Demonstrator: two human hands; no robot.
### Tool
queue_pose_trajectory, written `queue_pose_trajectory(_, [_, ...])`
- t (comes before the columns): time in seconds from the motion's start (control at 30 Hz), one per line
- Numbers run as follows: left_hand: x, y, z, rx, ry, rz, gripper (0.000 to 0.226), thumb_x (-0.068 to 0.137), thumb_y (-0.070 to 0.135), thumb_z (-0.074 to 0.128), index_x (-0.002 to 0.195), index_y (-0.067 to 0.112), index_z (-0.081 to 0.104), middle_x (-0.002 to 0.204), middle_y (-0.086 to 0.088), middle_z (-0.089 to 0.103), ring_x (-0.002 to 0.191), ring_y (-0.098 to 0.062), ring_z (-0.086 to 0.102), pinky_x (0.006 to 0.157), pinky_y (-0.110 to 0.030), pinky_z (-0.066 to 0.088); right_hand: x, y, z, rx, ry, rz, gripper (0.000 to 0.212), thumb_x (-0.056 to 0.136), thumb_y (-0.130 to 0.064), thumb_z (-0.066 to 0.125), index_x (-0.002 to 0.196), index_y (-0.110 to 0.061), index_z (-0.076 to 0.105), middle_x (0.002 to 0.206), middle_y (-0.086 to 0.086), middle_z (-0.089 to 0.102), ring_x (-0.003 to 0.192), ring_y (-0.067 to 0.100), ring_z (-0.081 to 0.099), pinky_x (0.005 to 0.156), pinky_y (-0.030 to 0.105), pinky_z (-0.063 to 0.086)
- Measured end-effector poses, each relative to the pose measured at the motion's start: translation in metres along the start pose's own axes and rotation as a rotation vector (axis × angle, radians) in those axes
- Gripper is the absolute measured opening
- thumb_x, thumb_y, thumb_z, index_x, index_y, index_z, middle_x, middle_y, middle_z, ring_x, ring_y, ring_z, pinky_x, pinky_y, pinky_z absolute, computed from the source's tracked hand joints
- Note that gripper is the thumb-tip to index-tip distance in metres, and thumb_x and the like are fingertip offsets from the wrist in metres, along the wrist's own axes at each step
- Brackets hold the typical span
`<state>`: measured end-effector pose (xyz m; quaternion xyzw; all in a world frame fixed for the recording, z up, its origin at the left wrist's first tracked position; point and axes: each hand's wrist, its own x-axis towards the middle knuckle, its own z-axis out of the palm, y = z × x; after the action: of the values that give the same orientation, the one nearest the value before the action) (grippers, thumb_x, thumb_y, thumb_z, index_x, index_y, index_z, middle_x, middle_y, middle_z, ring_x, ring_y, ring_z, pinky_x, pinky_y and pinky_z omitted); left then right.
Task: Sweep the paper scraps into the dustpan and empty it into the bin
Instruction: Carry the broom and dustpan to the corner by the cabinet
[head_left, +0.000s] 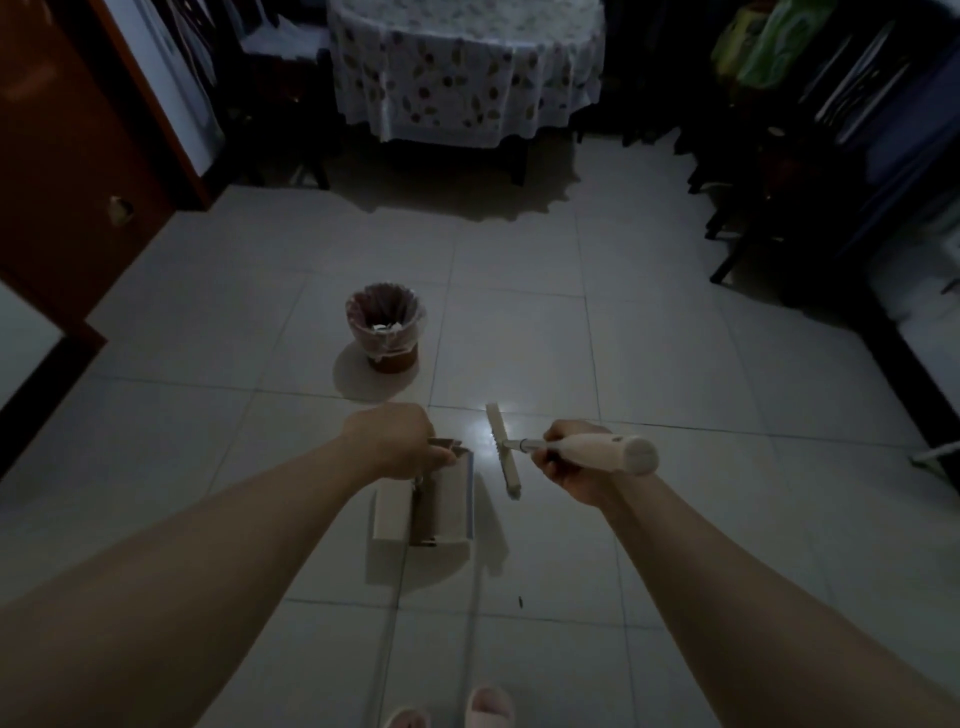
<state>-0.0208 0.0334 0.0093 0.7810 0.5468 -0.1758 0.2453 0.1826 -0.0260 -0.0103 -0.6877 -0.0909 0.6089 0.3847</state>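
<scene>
Brown wood frames the door (67, 171) at the far left, above a pale tiled floor (649, 364). Next comes the left hand (395, 441), its fingers curled round the top of the dustpan's handle. The dustpan (441, 506) hangs or stands below that hand, over the floor; whether it touches the tiles cannot be told. Its pan looks bare of scraps as far as the dim light allows. Beyond it, well apart, the bin (387, 327) stands on the floor with a thin bag liner folded over its rim, and white paper scraps (385, 327) lie inside. Behind the bin, a table (467, 67) wears a leaf-print cloth. Just right of the dustpan is the broom (503, 451), its narrow head beside the pan's edge. The right hand (571, 462) grips the broom's cream handle, fingers wrapped round it. Two slippers (488, 704) show at the bottom edge. Dark chairs (779, 197) fill the right side.
</scene>
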Motion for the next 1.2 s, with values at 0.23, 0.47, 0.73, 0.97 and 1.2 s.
queue_pose_trajectory(0.23, [0.007, -0.007, 0.024, -0.029, -0.046, 0.038, 0.042, 0.084, 0.06, 0.055, 0.078, 0.02, 0.063, 0.072, 0.002, 0.055, 0.076, -0.018, 0.056, 0.065, -0.026, 0.038, -0.007, 0.02, 0.002, 0.112, 0.056, 0.067, 0.018, 0.092, 0.0, 0.04, 0.075, 0.002, 0.046, 0.072, 0.018, 0.05, 0.026, 0.012, 0.049, 0.029, 0.014, 0.038])
queue_pose_trajectory(0.47, [0.016, 0.002, 0.031, -0.078, -0.066, 0.046, 0.048, 0.088, 0.055, 0.054, 0.094, 0.011, 0.069, 0.076, -0.002, 0.059, 0.077, -0.023, 0.061, 0.065, -0.026, 0.039, 0.003, 0.029, -0.011, 0.182, 0.034, 0.062, 0.02, 0.093, 0.002, 0.035, 0.076, -0.001, 0.046, 0.071, 0.017, 0.047, 0.026, 0.014, 0.049, 0.03, 0.014, 0.037])
queue_pose_trajectory(0.73, [0.031, 0.017, 0.044, -0.047, -0.071, 0.016, 0.048, 0.085, 0.061, 0.054, 0.089, 0.015, 0.068, 0.078, -0.001, 0.059, 0.076, -0.018, 0.057, 0.066, -0.026, 0.039, 0.021, 0.019, -0.026, 0.061, -0.006, 0.069, 0.024, 0.094, 0.001, 0.032, 0.073, -0.004, 0.042, 0.073, 0.018, 0.049, 0.034, 0.012, 0.049, 0.031, 0.014, 0.039])
queue_pose_trajectory(0.97, [0.041, 0.024, 0.03, 0.038, -0.074, 0.094, 0.042, 0.09, 0.056, 0.048, 0.098, 0.018, 0.065, 0.084, 0.001, 0.058, 0.081, -0.017, 0.055, 0.065, -0.028, 0.038, 0.038, 0.021, -0.025, 0.052, -0.083, 0.106, 0.023, 0.093, -0.003, 0.032, 0.073, -0.006, 0.043, 0.074, 0.015, 0.047, 0.035, 0.011, 0.05, 0.031, 0.014, 0.037])
queue_pose_trajectory(1.2, [0.042, 0.014, 0.009, -0.256, -0.121, 0.114, 0.023, 0.094, 0.023, 0.056, 0.11, 0.009, 0.064, 0.087, -0.005, 0.069, 0.068, -0.012, 0.057, 0.06, -0.022, 0.044, 0.031, 0.004, -0.015, 0.011, -0.063, 0.101, 0.014, 0.097, -0.011, 0.036, 0.098, -0.004, 0.048, 0.083, 0.017, 0.051, 0.046, 0.014, 0.051, 0.032, 0.016, 0.037])
